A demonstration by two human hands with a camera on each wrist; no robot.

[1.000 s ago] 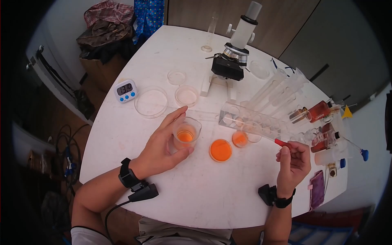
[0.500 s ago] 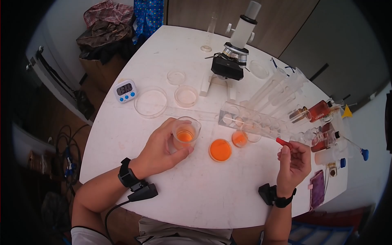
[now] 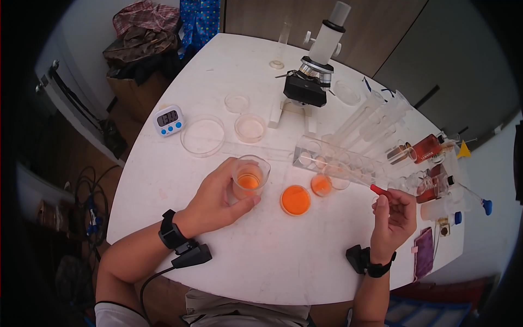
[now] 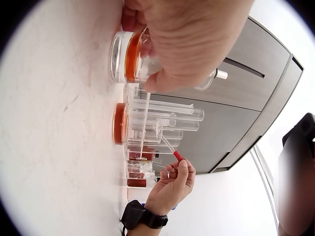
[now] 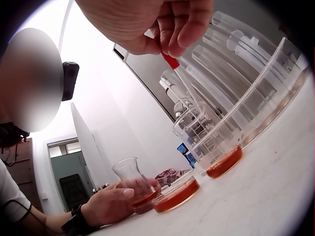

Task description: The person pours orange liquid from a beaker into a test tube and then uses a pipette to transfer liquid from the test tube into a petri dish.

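My left hand (image 3: 215, 199) holds a clear beaker (image 3: 254, 163) with a little orange liquid at its bottom, thumb in front and fingers round the far side. My right hand (image 3: 393, 218) pinches the red bulb (image 5: 171, 61) of a glass dropper at the right. The dropper's clear tube (image 5: 186, 81) slants down into a small graduated beaker (image 5: 212, 142), which has orange liquid in its bottom. Between the two beakers lies a shallow round dish (image 3: 295, 200) of orange liquid, apart from both hands.
A clear test tube rack (image 3: 332, 161) with large tubes stands behind the small beaker. Empty petri dishes (image 3: 202, 135) and a timer (image 3: 169, 120) lie at the left. A microscope (image 3: 310, 76) stands at the back, and bottles (image 3: 426, 148) line the right edge.
The left index finger, raised beside the beaker's rim a second ago, has come down against the far side of the beaker. The right hand and dropper have hardly moved.
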